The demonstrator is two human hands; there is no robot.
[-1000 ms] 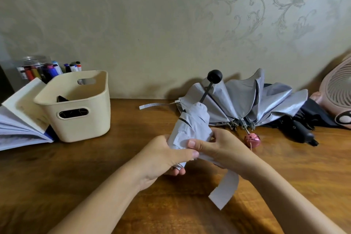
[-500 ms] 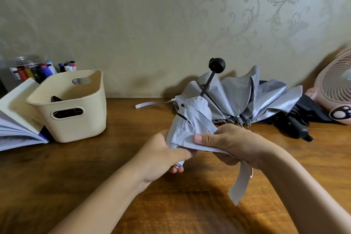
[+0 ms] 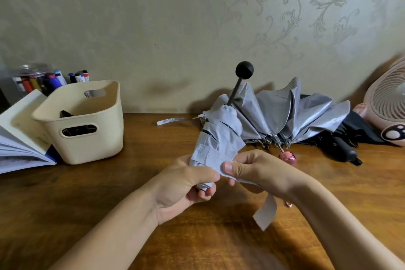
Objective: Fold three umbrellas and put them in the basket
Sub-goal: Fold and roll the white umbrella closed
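Observation:
A pale blue-grey folded umbrella (image 3: 217, 136) with a black stem and round black knob (image 3: 244, 70) stands tilted above the table centre. My left hand (image 3: 186, 184) grips its lower end. My right hand (image 3: 256, 171) pinches its closing strap (image 3: 265, 212), whose loose end hangs below my wrist. Behind lies a silver umbrella (image 3: 285, 114), half collapsed, with a pink handle (image 3: 287, 158). A black umbrella (image 3: 341, 149) lies to its right. The cream basket (image 3: 105, 138) stands at the left with something dark inside.
An open book (image 3: 19, 138) leans against the basket's left side, and a jar of markers (image 3: 39, 81) stands behind it. A pink fan (image 3: 388, 105) sits at the right edge by the wall. Bare wooden table (image 3: 109, 204) lies in front of the basket.
The umbrella has tipped more upright, its knob rising. My right hand has drawn the strap around the canopy toward my left thumb, and the strap's loose end has swung to the right.

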